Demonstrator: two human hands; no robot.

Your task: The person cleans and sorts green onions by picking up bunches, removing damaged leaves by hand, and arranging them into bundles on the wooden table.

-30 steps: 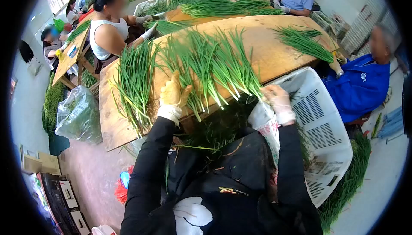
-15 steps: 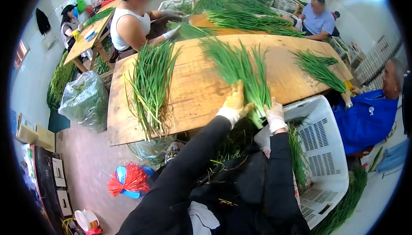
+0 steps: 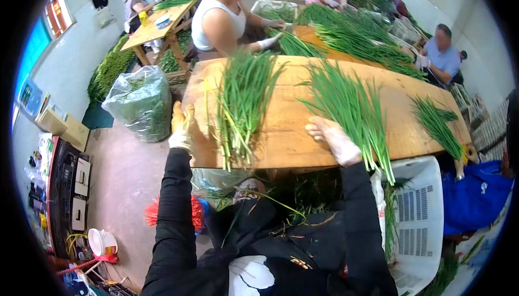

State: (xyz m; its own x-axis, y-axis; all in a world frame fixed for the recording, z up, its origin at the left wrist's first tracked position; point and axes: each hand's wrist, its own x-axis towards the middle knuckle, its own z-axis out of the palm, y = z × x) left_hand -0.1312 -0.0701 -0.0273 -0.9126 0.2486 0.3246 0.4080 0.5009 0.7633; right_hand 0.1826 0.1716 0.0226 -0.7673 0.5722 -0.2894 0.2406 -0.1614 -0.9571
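Note:
My left hand [image 3: 183, 126], in a cream glove, is at the left edge of the wooden table with its fingers apart and nothing in it. To its right lies a loose bunch of long green chives [image 3: 246, 101], with several yellowed stalks along its left side and pale ends toward me. My right hand [image 3: 334, 140], also gloved and slightly blurred, is over the tabletop with fingers stretched to the left, holding nothing. Just right of it, a second bunch of chives [image 3: 354, 106] lies with its white ends over the front edge of the table [image 3: 294, 128].
A white crate [image 3: 413, 215] stands below the table at right. A smaller chive bunch [image 3: 435, 125] lies by a person in blue [image 3: 478, 196]. Across the table, a person in a white top [image 3: 221, 25] handles greens. A clear bag [image 3: 140, 104] stands left; red ties [image 3: 194, 215] are below.
Both hands have let go of the right bunch, which now lies on the table. My left hand has moved far left past the other bunch. The view has turned leftward.

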